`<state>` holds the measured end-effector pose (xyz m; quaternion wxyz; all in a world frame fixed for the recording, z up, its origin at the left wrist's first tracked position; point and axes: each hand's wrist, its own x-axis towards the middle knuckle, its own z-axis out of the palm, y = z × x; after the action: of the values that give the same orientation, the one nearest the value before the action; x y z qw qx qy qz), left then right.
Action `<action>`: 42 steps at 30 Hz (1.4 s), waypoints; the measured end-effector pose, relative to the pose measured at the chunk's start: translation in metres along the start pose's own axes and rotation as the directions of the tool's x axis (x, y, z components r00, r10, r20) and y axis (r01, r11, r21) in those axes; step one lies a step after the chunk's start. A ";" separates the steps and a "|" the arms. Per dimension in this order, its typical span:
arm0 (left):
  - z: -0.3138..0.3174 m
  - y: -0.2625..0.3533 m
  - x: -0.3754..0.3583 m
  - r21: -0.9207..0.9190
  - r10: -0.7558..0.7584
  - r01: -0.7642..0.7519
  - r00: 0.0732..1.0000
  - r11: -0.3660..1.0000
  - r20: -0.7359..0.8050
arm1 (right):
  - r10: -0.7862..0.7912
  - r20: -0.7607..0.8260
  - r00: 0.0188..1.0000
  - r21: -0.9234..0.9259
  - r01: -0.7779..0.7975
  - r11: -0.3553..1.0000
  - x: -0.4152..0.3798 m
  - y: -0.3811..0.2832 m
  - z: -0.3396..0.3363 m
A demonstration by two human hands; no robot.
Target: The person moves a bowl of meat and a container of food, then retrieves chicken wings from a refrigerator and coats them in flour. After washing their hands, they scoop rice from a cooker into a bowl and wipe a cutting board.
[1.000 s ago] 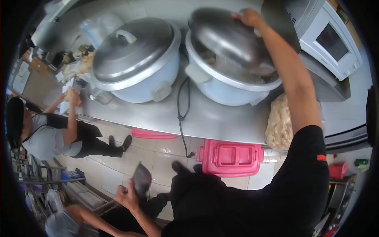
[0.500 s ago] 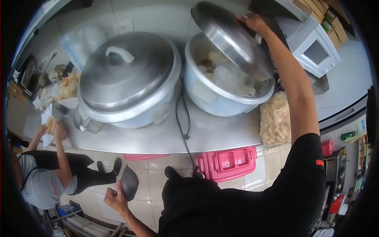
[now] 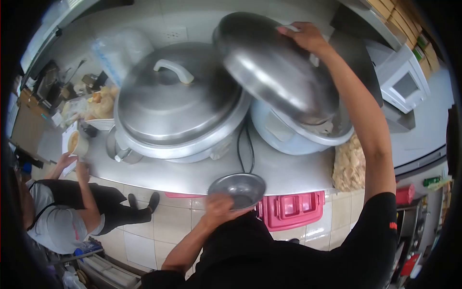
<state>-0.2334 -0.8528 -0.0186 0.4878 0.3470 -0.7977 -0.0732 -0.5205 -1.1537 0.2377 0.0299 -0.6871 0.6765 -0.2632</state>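
With my right hand (image 3: 308, 37) I grip the white handle of a large metal lid (image 3: 276, 67), which hangs tilted over the right-hand pot (image 3: 284, 137) and hides most of its opening. A little of the pale contents shows below the lid's lower edge. My left hand (image 3: 221, 209) is closed on the rim of a shallow metal bowl (image 3: 238, 188), held at the front edge of the steel counter (image 3: 163, 178). The bowl's inside faces up and looks bare. To the left stands another big pot with its lid (image 3: 178, 101) on.
A bag of pale pieces (image 3: 349, 166) sits beside the right pot. A black cord (image 3: 245, 149) runs between the pots. A pink lidded bin (image 3: 293, 209) is under the counter. At left, a co-worker (image 3: 67, 212) holds a cup (image 3: 77, 144). A microwave (image 3: 404, 89) is at right.
My left hand has brought the bowl up and right to the counter edge, turning its inside upward. The lid has come lower over the right pot, covering more of it.
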 end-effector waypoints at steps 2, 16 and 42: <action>0.031 0.000 0.010 0.013 0.030 -0.031 0.998 0.999 0.051 | -0.065 0.022 0.998 -0.032 0.066 0.997 0.008 -0.032 0.026; 0.057 -0.006 0.028 0.059 0.154 -0.160 0.983 0.985 0.103 | -0.194 0.252 0.948 0.148 0.160 0.976 0.029 -0.160 0.153; 0.055 0.014 0.151 -0.154 -0.009 0.021 0.997 0.988 0.079 | 0.080 0.672 0.736 -0.349 0.221 0.911 -0.131 0.185 0.037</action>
<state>-0.3283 -0.9491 0.0689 0.4809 0.3111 -0.8055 -0.1520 -0.6676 -1.0567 0.0904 0.1187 -0.7516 0.6316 0.1486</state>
